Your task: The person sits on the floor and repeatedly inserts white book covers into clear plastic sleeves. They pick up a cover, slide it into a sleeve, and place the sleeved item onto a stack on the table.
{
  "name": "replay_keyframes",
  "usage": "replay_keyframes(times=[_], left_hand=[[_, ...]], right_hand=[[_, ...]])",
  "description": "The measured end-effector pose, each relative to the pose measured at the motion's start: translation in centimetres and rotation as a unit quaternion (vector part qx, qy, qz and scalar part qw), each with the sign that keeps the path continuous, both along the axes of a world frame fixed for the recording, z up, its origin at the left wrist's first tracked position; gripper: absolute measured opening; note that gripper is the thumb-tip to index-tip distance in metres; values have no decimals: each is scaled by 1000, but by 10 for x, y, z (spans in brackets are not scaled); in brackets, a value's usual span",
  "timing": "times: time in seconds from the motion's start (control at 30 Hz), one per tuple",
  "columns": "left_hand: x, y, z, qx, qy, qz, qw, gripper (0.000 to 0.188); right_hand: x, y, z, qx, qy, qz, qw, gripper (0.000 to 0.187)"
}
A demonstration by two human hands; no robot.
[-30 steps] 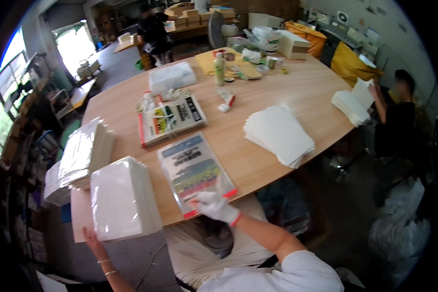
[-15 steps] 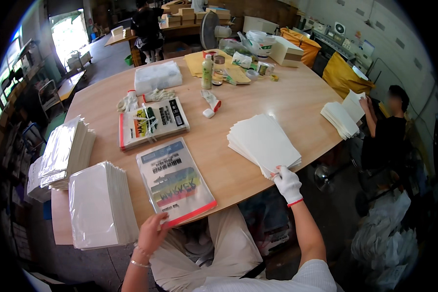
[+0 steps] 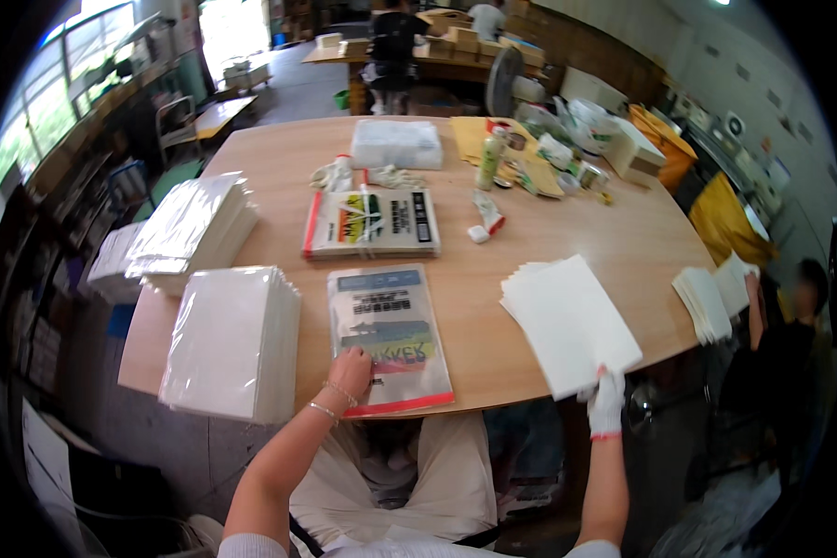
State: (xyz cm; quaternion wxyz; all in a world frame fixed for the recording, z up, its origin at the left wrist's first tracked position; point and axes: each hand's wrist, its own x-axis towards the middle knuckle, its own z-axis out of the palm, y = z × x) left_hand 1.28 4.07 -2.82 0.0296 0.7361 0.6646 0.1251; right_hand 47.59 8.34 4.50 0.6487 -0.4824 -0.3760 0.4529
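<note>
Clamps gloved right hand point(image 3: 607, 402) on a white sheet point(image 3: 581, 325) by its near corner, atop fanned sheets point(image 3: 523, 290) at right; rests bare left hand point(image 3: 351, 374) on a printed plastic bag point(image 3: 386, 298), pinch impossible to tell. Has plastic-sleeved stacks point(image 3: 223, 339) apparently done; leaves the fan unsleeved.

The left hand point(image 3: 351, 374) covered part of the clear bag point(image 3: 391, 327). White sheets point(image 3: 572, 321) hid some fingers of the right hand point(image 3: 607, 402) — the upper edge cropped a distant person point(image 3: 395, 42).
</note>
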Motion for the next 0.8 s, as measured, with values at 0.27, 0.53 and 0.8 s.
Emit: replay_keyframes(times=[0.27, 0.53, 0.8], left_hand=[[-13, -3, -9, 29, -62, -22, 997, 24], [-3, -37, 57, 17, -348, 190, 918, 28], [0, -52, 54, 2, -444, 115, 889, 24]], right_hand=[[-97, -159, 14, -246, 142, 298, 911, 43], [-118, -191, -58, -212, 447, 269, 826, 36], [-167, -197, 6, -176, 215, 141, 950, 37]])
